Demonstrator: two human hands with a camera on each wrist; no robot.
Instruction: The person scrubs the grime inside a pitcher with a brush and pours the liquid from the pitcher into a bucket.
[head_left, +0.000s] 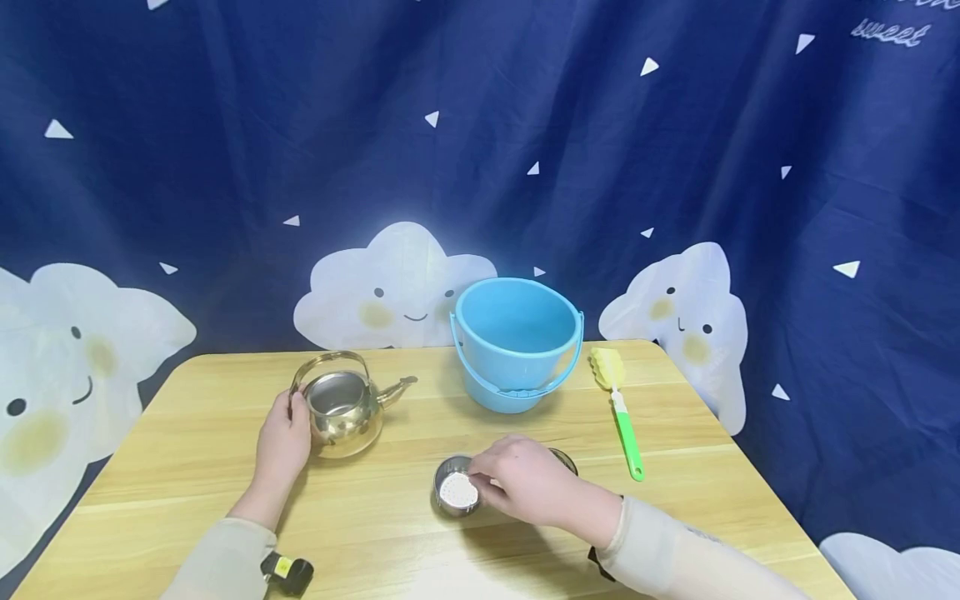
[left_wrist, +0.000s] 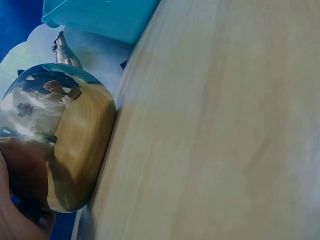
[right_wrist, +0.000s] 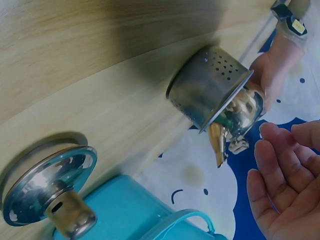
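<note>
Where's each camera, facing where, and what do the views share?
Head: on the head, facing forward and down over the table; left hand, right hand, sleeves show.
Left wrist: on that wrist, facing kettle and table; part of the left hand shows.
Right wrist: on that wrist, facing perforated cup and lid; right hand shows, left hand beyond.
Both wrist views share the kettle and blue bucket.

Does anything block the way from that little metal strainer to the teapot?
Nothing visible does: only bare tabletop lies between the strainer and the teapot held by the left hand. The blue bucket stands farther back, and the lid lies on the strainer's other side.
</note>
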